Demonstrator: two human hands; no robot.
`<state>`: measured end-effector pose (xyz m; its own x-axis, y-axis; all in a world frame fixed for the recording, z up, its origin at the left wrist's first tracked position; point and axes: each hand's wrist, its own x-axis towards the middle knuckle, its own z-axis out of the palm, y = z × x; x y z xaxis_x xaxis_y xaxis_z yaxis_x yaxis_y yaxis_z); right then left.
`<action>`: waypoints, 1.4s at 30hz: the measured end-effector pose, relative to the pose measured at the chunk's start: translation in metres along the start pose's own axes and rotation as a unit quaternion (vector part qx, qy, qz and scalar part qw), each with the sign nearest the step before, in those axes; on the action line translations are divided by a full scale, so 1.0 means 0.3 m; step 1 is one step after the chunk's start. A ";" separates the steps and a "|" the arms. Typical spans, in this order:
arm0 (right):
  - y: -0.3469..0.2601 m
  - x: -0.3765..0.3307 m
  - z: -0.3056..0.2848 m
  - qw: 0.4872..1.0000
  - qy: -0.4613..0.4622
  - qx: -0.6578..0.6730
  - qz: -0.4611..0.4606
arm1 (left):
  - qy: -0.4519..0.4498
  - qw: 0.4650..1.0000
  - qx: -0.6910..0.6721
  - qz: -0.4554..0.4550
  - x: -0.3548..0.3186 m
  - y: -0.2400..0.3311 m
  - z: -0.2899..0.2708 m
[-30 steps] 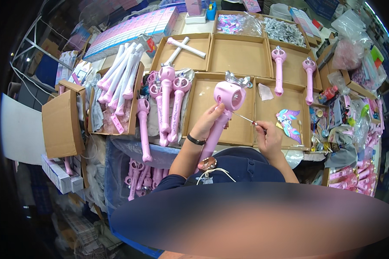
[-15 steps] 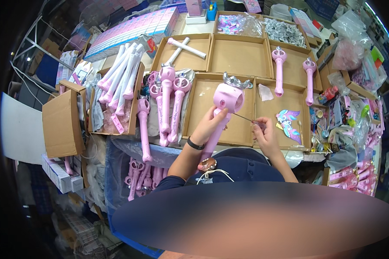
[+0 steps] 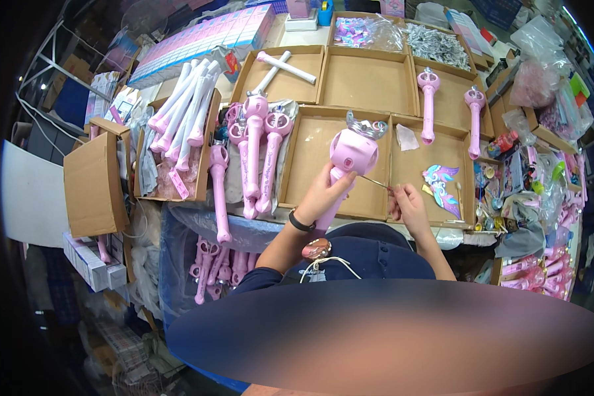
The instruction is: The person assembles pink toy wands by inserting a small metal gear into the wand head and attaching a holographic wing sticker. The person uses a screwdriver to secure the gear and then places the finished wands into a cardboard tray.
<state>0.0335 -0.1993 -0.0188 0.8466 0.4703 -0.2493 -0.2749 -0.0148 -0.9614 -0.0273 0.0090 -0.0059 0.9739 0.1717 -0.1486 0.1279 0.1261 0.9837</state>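
In my left hand [image 3: 323,193] is a pink toy wand [image 3: 354,150], tilted with its round head up and a silver crown on top. The fingers wrap round the handle just below the head. My right hand [image 3: 409,208] pinches a thin screwdriver [image 3: 376,182]; its metal shaft points left, and its tip is at the neck of the wand by my left thumb. The fingers hide most of the tool's grip. Beneath both hands lie shallow cardboard trays [image 3: 301,158]. Close to my right hand is a purple and blue wing-shaped piece [image 3: 441,188].
Pink wands [image 3: 254,148] lie in a group to the left, beside a box of white-and-pink sticks [image 3: 190,115]. Two more wands [image 3: 428,105] rest in a tray at the right. Silver parts [image 3: 435,47] fill a far tray. A blue-rimmed bin [image 3: 178,247] with wands stands at lower left.
The wand's head has turned and shifted slightly to the right, with its small oval inset now facing me more. My right hand has changed its finger grip on the screwdriver.
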 end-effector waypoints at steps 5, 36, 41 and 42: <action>-0.006 -0.011 0.013 0.920 0.079 -0.279 -0.262 | -0.003 0.983 0.155 0.102 0.004 -0.054 -0.022; 0.030 -0.039 0.024 0.979 -0.016 -0.136 -0.149 | -0.037 0.937 -0.310 0.155 0.068 0.112 -0.170; 0.020 -0.033 0.021 0.978 -0.037 -0.147 -0.146 | -0.108 0.897 -0.393 0.171 0.096 0.127 -0.204; 0.017 -0.032 0.020 0.976 -0.037 -0.154 -0.149 | -0.155 0.873 -0.437 0.154 0.101 0.123 -0.207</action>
<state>0.0213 -0.1987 -0.0205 0.8292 0.5570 0.0457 0.1393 -0.1267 -0.9821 -0.0048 0.0797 0.0198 0.9580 0.0737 0.2771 -0.2094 0.8402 0.5002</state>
